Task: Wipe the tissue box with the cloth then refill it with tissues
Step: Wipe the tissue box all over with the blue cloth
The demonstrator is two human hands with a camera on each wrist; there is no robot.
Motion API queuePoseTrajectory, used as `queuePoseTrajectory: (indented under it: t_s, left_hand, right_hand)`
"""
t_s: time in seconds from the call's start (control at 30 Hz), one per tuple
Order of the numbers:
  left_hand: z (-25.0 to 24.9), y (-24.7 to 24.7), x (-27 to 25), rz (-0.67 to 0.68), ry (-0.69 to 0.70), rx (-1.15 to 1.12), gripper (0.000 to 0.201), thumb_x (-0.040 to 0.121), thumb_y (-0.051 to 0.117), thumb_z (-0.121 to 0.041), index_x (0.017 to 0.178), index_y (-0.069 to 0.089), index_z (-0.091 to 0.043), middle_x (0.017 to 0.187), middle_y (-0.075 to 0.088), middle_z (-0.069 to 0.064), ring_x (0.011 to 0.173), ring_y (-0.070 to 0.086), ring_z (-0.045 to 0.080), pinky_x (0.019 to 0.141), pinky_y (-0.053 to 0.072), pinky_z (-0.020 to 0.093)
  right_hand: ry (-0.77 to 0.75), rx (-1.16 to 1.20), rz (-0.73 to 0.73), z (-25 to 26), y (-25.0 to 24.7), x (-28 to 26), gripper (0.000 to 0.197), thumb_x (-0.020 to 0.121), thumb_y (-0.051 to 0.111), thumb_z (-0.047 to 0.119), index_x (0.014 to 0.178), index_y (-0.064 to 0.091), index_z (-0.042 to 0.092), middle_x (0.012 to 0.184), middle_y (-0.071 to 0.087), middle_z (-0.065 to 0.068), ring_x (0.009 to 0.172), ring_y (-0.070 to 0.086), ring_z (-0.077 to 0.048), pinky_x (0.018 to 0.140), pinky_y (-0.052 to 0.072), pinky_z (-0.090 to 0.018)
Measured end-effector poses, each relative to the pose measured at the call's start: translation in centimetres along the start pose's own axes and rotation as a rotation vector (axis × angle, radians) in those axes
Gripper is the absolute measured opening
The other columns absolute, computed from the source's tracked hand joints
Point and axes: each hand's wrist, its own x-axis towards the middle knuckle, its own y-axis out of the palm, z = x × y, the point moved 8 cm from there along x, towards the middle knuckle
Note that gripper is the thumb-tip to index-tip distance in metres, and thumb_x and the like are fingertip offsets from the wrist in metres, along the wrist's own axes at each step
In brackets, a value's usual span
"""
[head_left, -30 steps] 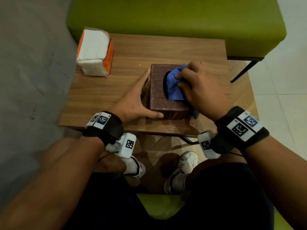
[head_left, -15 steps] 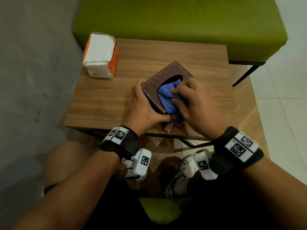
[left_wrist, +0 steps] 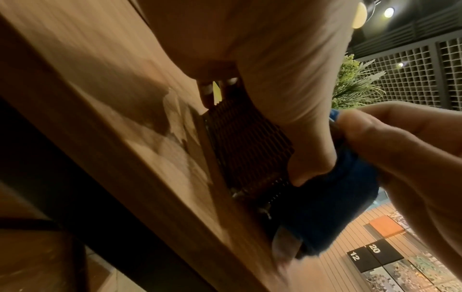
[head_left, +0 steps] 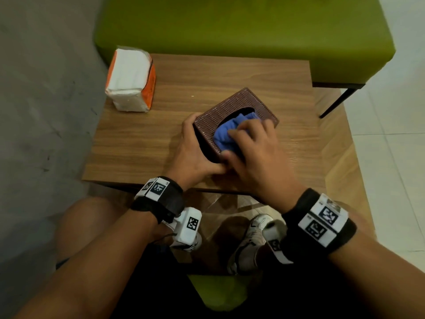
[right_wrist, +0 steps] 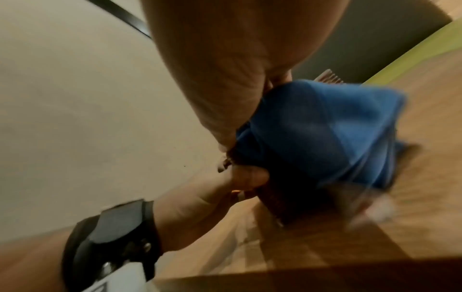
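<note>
A brown woven tissue box [head_left: 230,111] sits turned at an angle on the wooden table [head_left: 142,143], its oval slot partly covered. My left hand [head_left: 195,155] grips its near-left corner, fingers along the left side and thumb on the near side [left_wrist: 250,150]. My right hand [head_left: 255,153] holds a bunched blue cloth [head_left: 226,134] on the box top, with the cloth hanging over the near edge [left_wrist: 332,209] [right_wrist: 325,128]. A pack of white tissues [head_left: 131,79] in orange wrapping stands at the table's far-left corner.
A green upholstered bench [head_left: 241,26] with a black leg [head_left: 335,104] stands behind the table. A grey wall runs along the left. My knees and white shoes [head_left: 250,240] are under the near table edge. A tiled floor lies to the right.
The box has been turned from square to diagonal on the table. My left hand shifted from its left side to the near-left corner, and my right hand drew the cloth toward the near edge.
</note>
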Motion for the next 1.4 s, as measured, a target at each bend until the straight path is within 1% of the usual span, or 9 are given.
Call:
queuePoseTrajectory:
  t_s: [0.27, 0.4, 0.57, 0.67, 0.83, 0.97, 1.13, 1.3, 1.4]
  left_hand:
    - [0.4, 0.8, 0.0, 0.004, -0.028, -0.036, 0.136, 0.059, 0.106, -0.025, 0.161, 0.016, -0.019, 0.152, 0.043, -0.008, 0.136, 0.043, -0.001, 0.104, 0.035, 0.002]
    - [0.4, 1.2, 0.3, 0.031, -0.051, -0.060, 0.136, 0.056, 0.105, -0.028, 0.159, 0.016, -0.024, 0.152, 0.048, -0.004, 0.139, 0.051, 0.010, 0.115, 0.048, 0.034]
    - [0.3, 1.2, 0.9, 0.030, -0.038, -0.018, 0.129, 0.060, 0.104, -0.028, 0.157, 0.020, -0.020, 0.152, 0.044, -0.003, 0.138, 0.046, 0.008, 0.103, 0.037, 0.007]
    - [0.1, 1.4, 1.2, 0.041, -0.028, -0.026, 0.126, 0.061, 0.104, -0.024, 0.156, 0.021, -0.018, 0.147, 0.047, -0.004, 0.130, 0.049, 0.004, 0.092, 0.035, -0.007]
    - [0.1, 1.2, 1.1, 0.058, -0.021, -0.047, 0.121, 0.062, 0.104, -0.018, 0.153, 0.024, -0.017, 0.137, 0.052, -0.007, 0.114, 0.053, -0.015, 0.089, 0.041, -0.003]
    - [0.2, 1.0, 0.6, 0.049, -0.026, -0.036, 0.123, 0.062, 0.104, -0.018, 0.155, 0.023, -0.016, 0.141, 0.050, -0.008, 0.116, 0.046, -0.022, 0.091, 0.036, -0.006]
    - [0.3, 1.1, 0.3, 0.038, -0.045, -0.054, 0.123, 0.060, 0.103, -0.008, 0.154, 0.025, -0.010, 0.131, 0.051, -0.015, 0.115, 0.056, -0.005, 0.085, 0.040, -0.006]
    - [0.8, 0.8, 0.2, 0.070, -0.034, -0.042, 0.129, 0.061, 0.104, -0.025, 0.159, 0.020, -0.022, 0.148, 0.048, -0.009, 0.130, 0.050, -0.001, 0.097, 0.037, -0.001]
    - [0.2, 1.4, 0.5, 0.066, -0.052, -0.098, 0.126, 0.061, 0.104, -0.013, 0.157, 0.021, -0.017, 0.140, 0.051, -0.013, 0.120, 0.052, -0.018, 0.094, 0.046, 0.004]
  right_hand:
    - [0.104, 0.007, -0.080, -3.4, -2.1, 0.9, 0.016, 0.098, 0.060, 0.009, 0.109, 0.072, 0.011, 0.111, 0.060, -0.012, 0.102, 0.051, -0.033, 0.083, 0.036, -0.034]
    - [-0.078, 0.037, 0.037, -1.5, -1.3, 0.4, 0.024, 0.102, 0.054, 0.016, 0.115, 0.073, 0.010, 0.115, 0.062, -0.011, 0.104, 0.051, -0.030, 0.082, 0.043, -0.038]
    - [0.201, 0.013, -0.170, -8.0, -2.6, 4.9, 0.015, 0.098, 0.059, 0.009, 0.105, 0.071, 0.003, 0.103, 0.059, -0.020, 0.101, 0.054, -0.039, 0.081, 0.032, -0.030]
    - [0.256, 0.023, -0.145, -7.2, -1.5, 7.5, 0.020, 0.095, 0.053, 0.007, 0.101, 0.071, 0.002, 0.103, 0.059, -0.022, 0.104, 0.053, -0.041, 0.083, 0.042, -0.047]
    - [-0.077, 0.049, 0.085, -2.1, 0.8, 8.3, 0.026, 0.091, 0.056, 0.007, 0.107, 0.076, 0.005, 0.103, 0.061, -0.020, 0.102, 0.054, -0.038, 0.082, 0.045, -0.044]
    - [0.233, 0.010, -0.082, -6.7, -1.1, 9.2, 0.024, 0.096, 0.053, 0.008, 0.109, 0.072, 0.002, 0.107, 0.057, -0.023, 0.109, 0.053, -0.042, 0.086, 0.048, -0.054]
    - [-0.137, 0.054, 0.139, 2.5, 3.1, 7.7, 0.025, 0.094, 0.052, 0.014, 0.104, 0.073, 0.007, 0.106, 0.060, -0.016, 0.100, 0.054, -0.036, 0.081, 0.046, -0.045]
    - [0.293, -0.020, -0.061, -6.0, -1.1, 9.1, 0.021, 0.095, 0.054, 0.006, 0.108, 0.070, 0.003, 0.110, 0.057, -0.021, 0.111, 0.053, -0.040, 0.086, 0.048, -0.052]
    - [0.070, 0.037, 0.044, 0.2, 1.5, 8.6, 0.020, 0.093, 0.057, 0.008, 0.106, 0.073, 0.006, 0.111, 0.061, -0.016, 0.106, 0.055, -0.036, 0.085, 0.050, -0.049]
